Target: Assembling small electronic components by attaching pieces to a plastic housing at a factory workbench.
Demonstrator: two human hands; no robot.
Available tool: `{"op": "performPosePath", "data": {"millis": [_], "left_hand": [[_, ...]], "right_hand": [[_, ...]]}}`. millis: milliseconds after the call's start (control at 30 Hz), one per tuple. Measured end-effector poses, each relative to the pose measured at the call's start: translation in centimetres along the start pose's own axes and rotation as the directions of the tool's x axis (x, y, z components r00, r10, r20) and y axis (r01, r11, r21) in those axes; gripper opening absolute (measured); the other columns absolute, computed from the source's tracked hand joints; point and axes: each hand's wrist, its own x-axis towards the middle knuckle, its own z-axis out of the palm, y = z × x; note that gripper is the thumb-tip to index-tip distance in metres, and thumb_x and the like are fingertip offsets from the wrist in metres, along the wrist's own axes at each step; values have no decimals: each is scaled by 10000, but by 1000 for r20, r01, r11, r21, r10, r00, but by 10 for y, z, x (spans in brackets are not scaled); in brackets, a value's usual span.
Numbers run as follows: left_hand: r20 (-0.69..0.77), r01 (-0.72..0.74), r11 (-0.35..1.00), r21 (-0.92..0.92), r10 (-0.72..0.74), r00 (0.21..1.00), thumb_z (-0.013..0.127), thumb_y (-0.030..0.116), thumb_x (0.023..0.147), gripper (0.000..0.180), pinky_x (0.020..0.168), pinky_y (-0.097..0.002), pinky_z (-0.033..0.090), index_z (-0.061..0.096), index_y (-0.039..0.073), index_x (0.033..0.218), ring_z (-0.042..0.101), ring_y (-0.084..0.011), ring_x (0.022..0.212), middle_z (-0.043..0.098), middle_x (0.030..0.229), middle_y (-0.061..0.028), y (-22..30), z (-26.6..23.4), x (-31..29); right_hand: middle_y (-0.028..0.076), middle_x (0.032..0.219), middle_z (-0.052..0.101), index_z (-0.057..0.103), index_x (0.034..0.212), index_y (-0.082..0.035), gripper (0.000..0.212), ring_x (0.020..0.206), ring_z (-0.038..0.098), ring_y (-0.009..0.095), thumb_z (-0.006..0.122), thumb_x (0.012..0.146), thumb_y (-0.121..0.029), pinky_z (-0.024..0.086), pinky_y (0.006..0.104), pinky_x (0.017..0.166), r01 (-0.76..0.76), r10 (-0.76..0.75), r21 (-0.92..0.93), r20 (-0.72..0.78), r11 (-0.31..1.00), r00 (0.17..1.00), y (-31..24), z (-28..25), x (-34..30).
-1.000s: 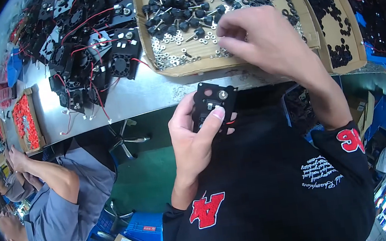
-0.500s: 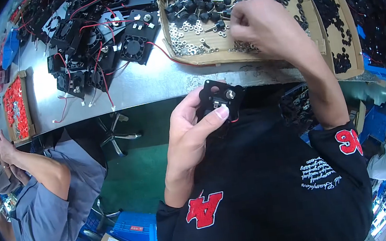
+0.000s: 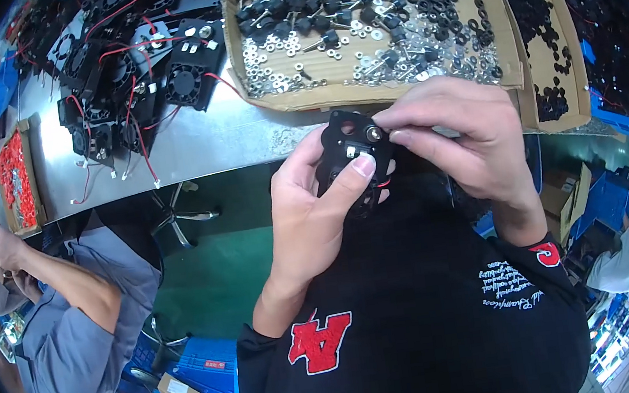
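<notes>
While the left hand (image 3: 303, 217) is gripping a flat black plate (image 3: 332, 151) with a round hole in it, its thumb is lying across the face of the piece. Both are staying close to a shallow brown cardboard tray (image 3: 295, 103), with the plate hanging just on the near side of its front rim. The right hand (image 3: 471, 130) is holding its thumb and forefinger near each other at the plate's right edge, beside a round silver metal fitting (image 3: 374, 134) (whether anything is sitting between those fingertips, one cannot tell). Inside the tray, black knobs with metal stems (image 3: 326, 6) are lying in a heap, and small silver nuts (image 3: 266, 57) are lying toward its left front corner. Left of the tray, square black fan units (image 3: 183, 84) are lying in a pile, trailing thin red wires. Right of the tray, a second cardboard tray (image 3: 553, 18) is holding small black pieces (image 3: 526, 1). Well apart from the first tray, toward the lower left, a co-worker in a grey-blue shirt (image 3: 85, 342) is extending a bare forearm.
</notes>
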Motion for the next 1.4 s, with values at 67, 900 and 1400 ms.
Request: {"op": "performPosePath", "data": {"millis": [67,900,1400], "left_hand": [[0,-11,1000,8,11,1000,635,96,918,324,720,-252,554,541,-39,1198,642,-119,861,652,1012,-94,-2,4,2],[-8,-102,981,164,104,995,641,44,909,330,797,-251,514,543,-63,1206,613,-106,927,641,1052,-77,-17,23,10],[-7,-41,991,125,42,999,641,65,912,329,678,-257,548,551,-60,1203,657,-131,814,662,1024,-111,-9,26,9]], "right_hand": [[118,835,693,731,935,5,185,763,671,195,722,752,26,506,269,650,99,-99,3,-19,995,995,7,-1,-2],[53,808,602,710,863,-40,244,702,589,141,837,668,-112,477,251,612,-11,11,90,1,996,1000,30,-15,-10],[200,1159,630,521,1250,91,566,1034,610,263,596,723,-100,427,410,948,315,-315,-5,-32,949,948,43,-23,-29]]}}
